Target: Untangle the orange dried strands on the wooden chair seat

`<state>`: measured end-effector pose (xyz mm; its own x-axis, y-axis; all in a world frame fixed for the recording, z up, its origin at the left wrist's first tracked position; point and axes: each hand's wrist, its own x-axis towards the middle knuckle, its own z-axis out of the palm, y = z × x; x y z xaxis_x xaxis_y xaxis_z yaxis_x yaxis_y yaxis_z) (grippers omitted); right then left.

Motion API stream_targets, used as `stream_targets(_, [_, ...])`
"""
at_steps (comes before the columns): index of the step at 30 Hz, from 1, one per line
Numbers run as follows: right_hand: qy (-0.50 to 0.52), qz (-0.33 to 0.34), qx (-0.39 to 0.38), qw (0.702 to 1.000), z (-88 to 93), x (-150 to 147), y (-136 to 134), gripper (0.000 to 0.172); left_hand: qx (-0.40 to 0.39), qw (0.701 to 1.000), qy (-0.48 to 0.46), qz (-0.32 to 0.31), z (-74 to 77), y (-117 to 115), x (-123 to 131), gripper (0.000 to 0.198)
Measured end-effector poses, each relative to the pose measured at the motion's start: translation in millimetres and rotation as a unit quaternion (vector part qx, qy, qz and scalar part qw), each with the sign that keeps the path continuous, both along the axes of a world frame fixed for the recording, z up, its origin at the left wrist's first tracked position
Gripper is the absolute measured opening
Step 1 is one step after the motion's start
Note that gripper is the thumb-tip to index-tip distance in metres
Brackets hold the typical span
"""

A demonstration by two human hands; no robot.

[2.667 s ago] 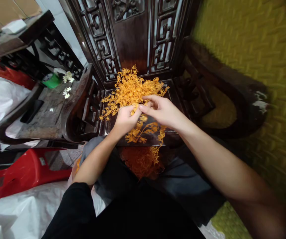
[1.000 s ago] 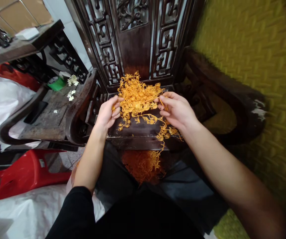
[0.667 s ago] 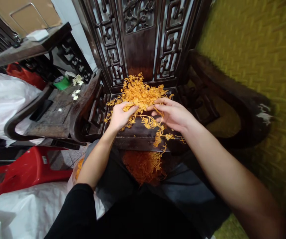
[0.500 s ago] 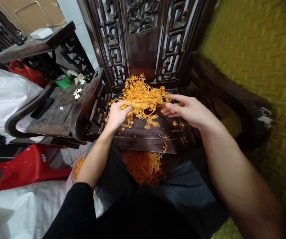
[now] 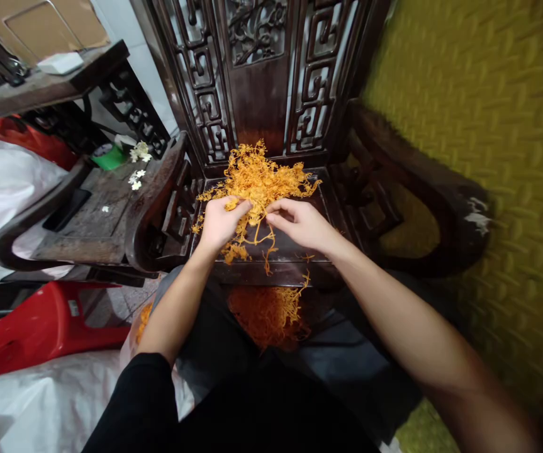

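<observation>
A heap of tangled orange plastic-looking pieces point(image 5: 262, 176) lies on the seat of a dark carved wooden chair point(image 5: 257, 107). At the heap's near left side, my left hand point(image 5: 224, 221) pinches some of the orange pieces between thumb and fingers. Close beside it on the right, my right hand point(image 5: 297, 221) has its thumb and index finger closed around a thin orange strand. Loose strands hang below and between both hands. A second orange pile point(image 5: 271, 314) sits lower down, between the legs, under the seat's front edge.
On the left, a wooden side surface point(image 5: 96, 220) holds green tape point(image 5: 109, 156), white flower-like pieces point(image 5: 139, 151) and a dark phone-like object point(image 5: 67, 209). A red plastic stool point(image 5: 54, 324) and white sacks point(image 5: 44, 396) stand at lower left. The chair's armrests flank both arms.
My right hand has moved left and closed its fingertips beside my left hand. The orange pieces near the seat's front have shifted. The view has turned slightly.
</observation>
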<state>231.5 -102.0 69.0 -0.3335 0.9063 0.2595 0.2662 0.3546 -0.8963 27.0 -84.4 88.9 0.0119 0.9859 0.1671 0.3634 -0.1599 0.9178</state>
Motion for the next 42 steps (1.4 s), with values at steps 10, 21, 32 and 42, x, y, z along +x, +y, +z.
stream_targets(10, [0.240, 0.003, -0.210, 0.948, -0.7, -14, -3, 0.029, -0.003, 0.999, -0.015, -0.030, -3.9, 1, 3, 0.030])
stream_targets(21, [0.420, -0.056, -0.306, 0.852, 14.1, 8, 5, 0.027, 0.291, 0.881, 0.317, -0.197, -9.0, -18, 16, 0.036])
stream_targets(32, [0.465, -0.016, -0.213, 0.859, 34.3, 17, -7, 0.028, -0.109, 0.938, 0.272, -0.186, -20.0, 1, 7, 0.047])
stream_targets(42, [0.378, -0.123, -0.159, 0.904, 11.6, -31, -14, 0.036, 0.057, 0.998, -0.027, -0.003, -16.0, -4, 32, 0.065])
